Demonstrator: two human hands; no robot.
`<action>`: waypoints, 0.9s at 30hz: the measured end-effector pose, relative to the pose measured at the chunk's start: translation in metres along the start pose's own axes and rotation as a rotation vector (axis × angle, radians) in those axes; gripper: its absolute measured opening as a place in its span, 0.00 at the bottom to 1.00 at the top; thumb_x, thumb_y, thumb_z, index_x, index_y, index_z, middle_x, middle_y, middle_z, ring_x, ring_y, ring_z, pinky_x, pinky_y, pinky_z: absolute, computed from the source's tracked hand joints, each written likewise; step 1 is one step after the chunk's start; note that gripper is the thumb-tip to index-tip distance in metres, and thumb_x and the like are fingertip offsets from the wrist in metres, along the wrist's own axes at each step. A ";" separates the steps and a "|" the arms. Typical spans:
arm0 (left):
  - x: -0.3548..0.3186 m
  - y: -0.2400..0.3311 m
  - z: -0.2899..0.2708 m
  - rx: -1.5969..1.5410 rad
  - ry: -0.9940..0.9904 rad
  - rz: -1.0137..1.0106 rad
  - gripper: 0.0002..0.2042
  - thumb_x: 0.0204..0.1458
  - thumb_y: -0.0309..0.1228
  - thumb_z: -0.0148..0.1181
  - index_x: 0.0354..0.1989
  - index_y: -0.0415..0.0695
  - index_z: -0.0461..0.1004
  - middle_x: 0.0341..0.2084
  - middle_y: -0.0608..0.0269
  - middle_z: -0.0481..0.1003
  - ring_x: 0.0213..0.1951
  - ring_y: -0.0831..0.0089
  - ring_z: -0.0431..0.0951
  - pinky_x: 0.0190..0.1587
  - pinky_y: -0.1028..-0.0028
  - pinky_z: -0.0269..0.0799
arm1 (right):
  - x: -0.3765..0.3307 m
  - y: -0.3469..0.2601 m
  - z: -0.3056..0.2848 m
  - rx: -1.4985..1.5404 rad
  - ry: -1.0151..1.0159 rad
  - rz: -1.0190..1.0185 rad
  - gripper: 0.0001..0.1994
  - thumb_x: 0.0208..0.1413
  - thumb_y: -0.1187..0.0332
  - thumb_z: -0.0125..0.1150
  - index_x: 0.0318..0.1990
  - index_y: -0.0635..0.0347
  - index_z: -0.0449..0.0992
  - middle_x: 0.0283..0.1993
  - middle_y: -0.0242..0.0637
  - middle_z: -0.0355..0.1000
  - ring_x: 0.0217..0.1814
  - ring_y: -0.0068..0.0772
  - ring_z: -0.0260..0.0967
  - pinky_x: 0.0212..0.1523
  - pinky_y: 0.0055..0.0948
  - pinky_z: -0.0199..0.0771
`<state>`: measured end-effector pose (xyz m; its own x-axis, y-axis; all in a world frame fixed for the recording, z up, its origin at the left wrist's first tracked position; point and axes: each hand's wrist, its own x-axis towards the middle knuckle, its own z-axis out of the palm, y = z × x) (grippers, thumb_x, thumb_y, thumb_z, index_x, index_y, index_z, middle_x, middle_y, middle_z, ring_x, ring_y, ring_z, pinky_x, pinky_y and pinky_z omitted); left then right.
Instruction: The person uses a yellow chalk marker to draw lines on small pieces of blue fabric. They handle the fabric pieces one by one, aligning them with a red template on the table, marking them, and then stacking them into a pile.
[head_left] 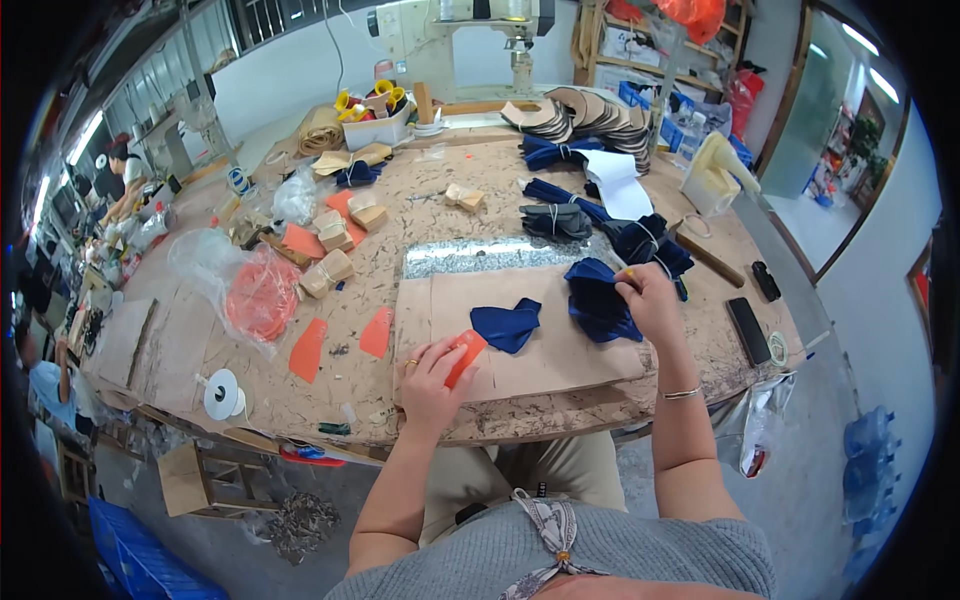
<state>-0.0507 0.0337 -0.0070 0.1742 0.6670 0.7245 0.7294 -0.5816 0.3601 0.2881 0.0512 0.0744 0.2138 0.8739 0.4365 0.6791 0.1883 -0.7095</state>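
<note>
Right hand [650, 300]: thumb and fingers pinched together on the upper right edge of a navy cloth [598, 302], crumpled, soft, matte; it hung just left of those fingers, lower part over the tan sheet. Left hand [428, 388]: fingers bent over an orange piece [467, 357], smooth, rounded at the top end, gripped between thumb and fingers at the sheet's near left part; whether one layer or several, could not tell.

Between the two sets of fingers lay a navy piece [507, 325], flattish, irregular outline, corner folded at the right. Under it, the tan sheet [560, 372], stiff-looking, plain, roughly rectangular. Beyond the fingers, a speckled grey slab [490, 257], shiny, partly under the sheet.

Left of the left fingers: two loose orange cutouts [308, 350], tapered, flat; farther out, a clear plastic bag [262, 290], wrinkled, over round orange pieces; nearer, a white spool [223, 395], disc-shaped. Just beyond the right fingers, tied dark bundles [648, 240], folded cloth. Right of them, a wooden-handled hammer [712, 255] and a black phone [748, 331], flat, rectangular. All on a worktop [430, 215], brownish, scuffed, flecked with dark marks.
</note>
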 end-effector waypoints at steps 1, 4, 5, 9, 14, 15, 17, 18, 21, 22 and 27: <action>0.001 0.000 0.001 0.036 -0.011 0.007 0.15 0.46 0.38 0.70 0.43 0.50 0.82 0.47 0.69 0.79 0.49 0.64 0.75 0.54 0.64 0.66 | -0.001 -0.006 0.002 -0.197 0.113 -0.142 0.10 0.47 0.74 0.71 0.37 0.61 0.79 0.37 0.42 0.74 0.41 0.43 0.71 0.44 0.37 0.72; 0.001 0.000 0.001 0.065 -0.032 0.029 0.15 0.46 0.40 0.70 0.42 0.50 0.82 0.47 0.70 0.79 0.48 0.65 0.76 0.54 0.64 0.65 | -0.010 -0.012 0.027 -0.168 -0.046 -0.366 0.12 0.45 0.74 0.71 0.38 0.60 0.78 0.42 0.42 0.73 0.47 0.47 0.69 0.48 0.40 0.71; 0.001 0.000 0.001 0.068 -0.030 0.032 0.15 0.46 0.40 0.70 0.42 0.50 0.82 0.47 0.70 0.79 0.48 0.65 0.76 0.54 0.64 0.65 | -0.015 -0.013 0.043 -0.096 -0.172 -0.384 0.12 0.45 0.74 0.70 0.39 0.59 0.78 0.44 0.42 0.74 0.49 0.46 0.69 0.50 0.39 0.71; 0.001 0.000 0.001 0.075 -0.046 0.047 0.15 0.45 0.40 0.71 0.41 0.50 0.82 0.47 0.70 0.79 0.49 0.65 0.76 0.54 0.64 0.65 | -0.022 -0.022 0.091 -0.128 -0.321 -0.405 0.08 0.50 0.72 0.66 0.39 0.58 0.79 0.42 0.37 0.75 0.48 0.44 0.70 0.50 0.38 0.73; 0.002 -0.004 -0.006 -0.058 0.023 0.040 0.15 0.46 0.34 0.70 0.43 0.47 0.81 0.48 0.62 0.79 0.50 0.60 0.76 0.54 0.62 0.68 | -0.009 -0.027 0.091 -0.207 -0.104 -0.579 0.06 0.48 0.74 0.64 0.35 0.56 0.79 0.35 0.33 0.75 0.40 0.39 0.71 0.42 0.35 0.74; 0.002 -0.010 -0.009 -0.121 0.082 0.016 0.15 0.46 0.32 0.70 0.44 0.46 0.81 0.49 0.60 0.79 0.51 0.59 0.76 0.54 0.61 0.69 | -0.011 -0.036 0.082 -0.197 -0.042 -0.639 0.06 0.47 0.74 0.64 0.35 0.56 0.79 0.34 0.32 0.75 0.39 0.38 0.71 0.40 0.34 0.75; 0.003 -0.005 -0.008 -0.244 0.167 -0.070 0.16 0.47 0.30 0.69 0.46 0.44 0.80 0.49 0.56 0.78 0.51 0.56 0.75 0.54 0.60 0.71 | -0.028 -0.040 0.060 -0.232 -0.143 -0.697 0.07 0.45 0.73 0.65 0.34 0.55 0.78 0.36 0.31 0.74 0.40 0.37 0.70 0.41 0.32 0.74; 0.006 0.002 -0.010 -0.294 0.197 -0.128 0.17 0.47 0.29 0.69 0.47 0.43 0.79 0.50 0.54 0.78 0.52 0.55 0.75 0.54 0.59 0.71 | -0.040 -0.037 0.052 -0.242 -0.204 -0.705 0.07 0.45 0.73 0.66 0.34 0.55 0.78 0.36 0.31 0.74 0.40 0.37 0.70 0.42 0.32 0.75; 0.005 0.005 -0.009 -0.280 0.107 -0.025 0.20 0.47 0.31 0.70 0.50 0.44 0.78 0.51 0.56 0.77 0.51 0.56 0.75 0.54 0.60 0.70 | -0.077 -0.018 0.042 -0.187 -0.234 -0.628 0.09 0.42 0.72 0.68 0.34 0.55 0.78 0.40 0.31 0.75 0.42 0.38 0.71 0.43 0.33 0.75; 0.010 0.013 -0.009 -0.245 0.052 0.080 0.20 0.47 0.32 0.70 0.50 0.44 0.78 0.51 0.57 0.77 0.51 0.57 0.75 0.54 0.61 0.69 | -0.087 -0.012 0.037 -0.190 -0.217 -0.564 0.10 0.42 0.73 0.69 0.34 0.55 0.78 0.40 0.31 0.75 0.43 0.38 0.71 0.44 0.33 0.75; 0.034 0.051 0.009 -0.167 -0.204 0.335 0.20 0.45 0.37 0.72 0.48 0.48 0.79 0.50 0.65 0.78 0.49 0.66 0.74 0.56 0.62 0.62 | -0.109 0.007 0.031 -0.188 -0.079 -0.429 0.12 0.39 0.76 0.69 0.35 0.56 0.78 0.41 0.34 0.77 0.42 0.41 0.72 0.43 0.37 0.75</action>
<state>-0.0014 0.0305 0.0310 0.5232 0.4967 0.6924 0.4958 -0.8383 0.2267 0.2478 -0.0285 0.0043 -0.1628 0.7678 0.6196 0.8115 0.4614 -0.3586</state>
